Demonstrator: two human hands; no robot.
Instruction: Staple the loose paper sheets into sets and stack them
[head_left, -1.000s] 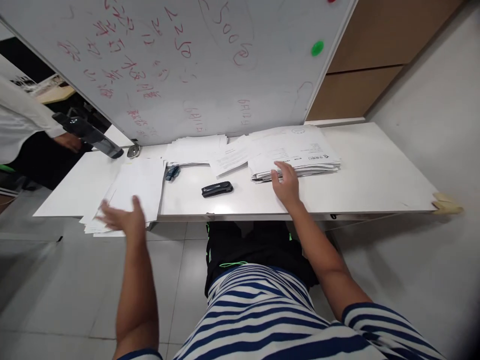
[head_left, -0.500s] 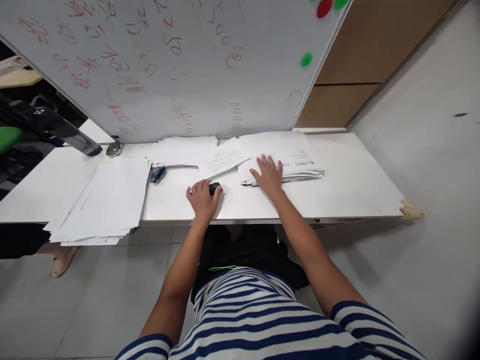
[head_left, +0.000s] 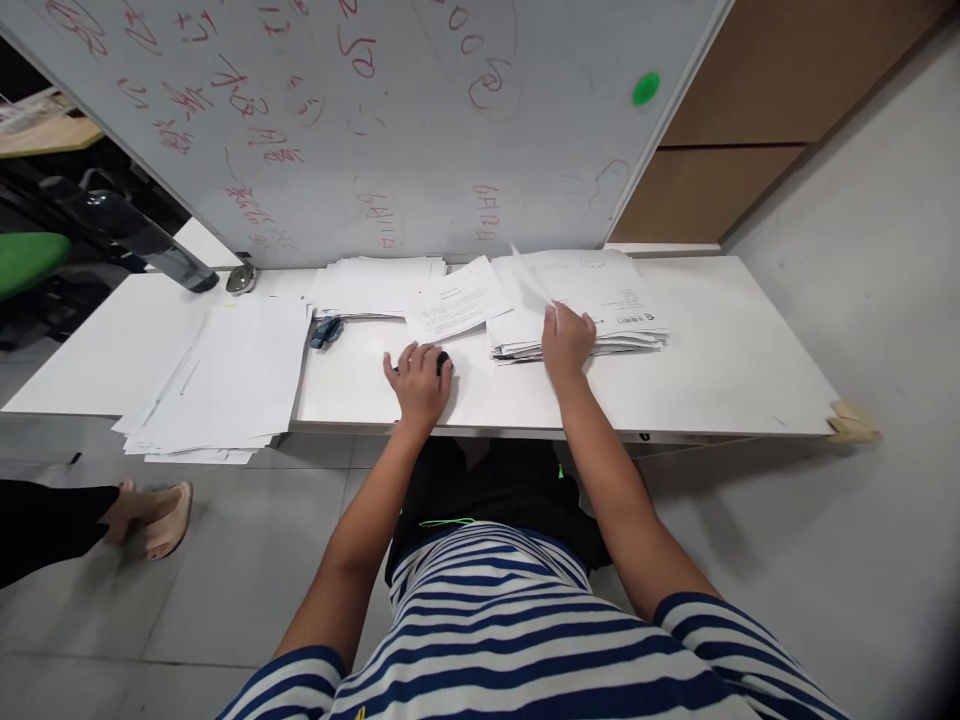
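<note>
My left hand point(head_left: 421, 385) rests on the desk, curled over a small dark, rounded object point(head_left: 444, 362) that is mostly hidden beneath the fingers, so its kind does not show. My right hand point(head_left: 570, 345) is closed, pinching the edge of a thin sheet of paper point(head_left: 531, 285) whose left side is raised at a slant. Below that sheet lies a stack of printed papers point(head_left: 622, 300), its front edges uneven. Just left of it, a loose printed sheet point(head_left: 457, 300) overlaps another paper stack point(head_left: 371, 285).
On the white desk point(head_left: 720, 370), a large paper pile point(head_left: 232, 370) overhangs the front edge at left. A dark blue clip-like item point(head_left: 326, 332), a round metallic object point(head_left: 241, 280) and a bottle point(head_left: 169, 250) are nearby. A whiteboard point(head_left: 420, 130) rises behind. Someone's foot point(head_left: 169, 520) shows at lower left.
My right hand went from lying flat with fingers spread on the right stack to pinching a sheet and lifting it. My left hand stays on the dark object. The view shifted slightly.
</note>
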